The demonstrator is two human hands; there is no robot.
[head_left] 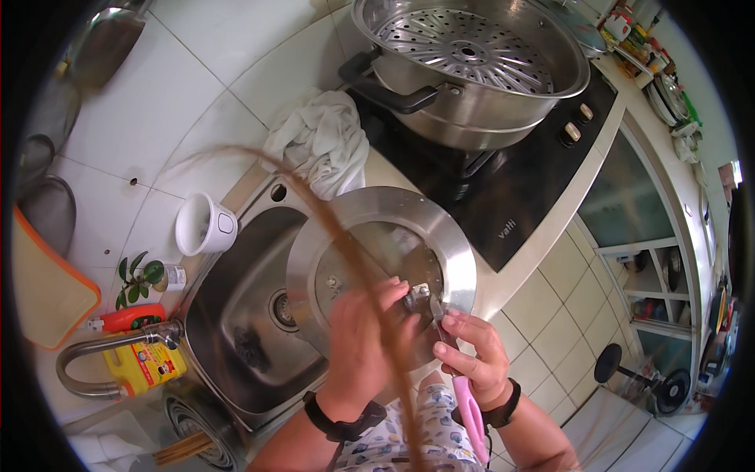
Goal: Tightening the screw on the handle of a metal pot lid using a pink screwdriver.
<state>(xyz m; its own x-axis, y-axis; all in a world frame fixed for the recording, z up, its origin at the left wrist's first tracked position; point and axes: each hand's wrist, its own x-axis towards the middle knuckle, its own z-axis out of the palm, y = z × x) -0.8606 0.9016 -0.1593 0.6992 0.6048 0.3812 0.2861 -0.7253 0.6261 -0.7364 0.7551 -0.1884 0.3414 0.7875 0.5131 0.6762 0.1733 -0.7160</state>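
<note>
A round glass lid (460,252) with a wide steel rim lies partly over the sink and partly on the counter in front of me. My left hand (362,338) is over its middle, with thumb and fingers closed around a small dark piece beside a metal bracket (421,290). From the right, my right hand (481,358) grips a slim tool with a pink handle (469,413); its narrow metal end points at the bracket. The tool's exact kind does not show. A blurred brown strand crosses the view and partly covers my left hand.
The steel sink (236,307) lies left, with a curved faucet (86,346). A white cup (206,226), yellow bottle (145,362) and potted sprig (140,279) stand beyond it. A white cloth (318,141) lies near the black cooktop (503,208), which bears a large steamer pot (472,118).
</note>
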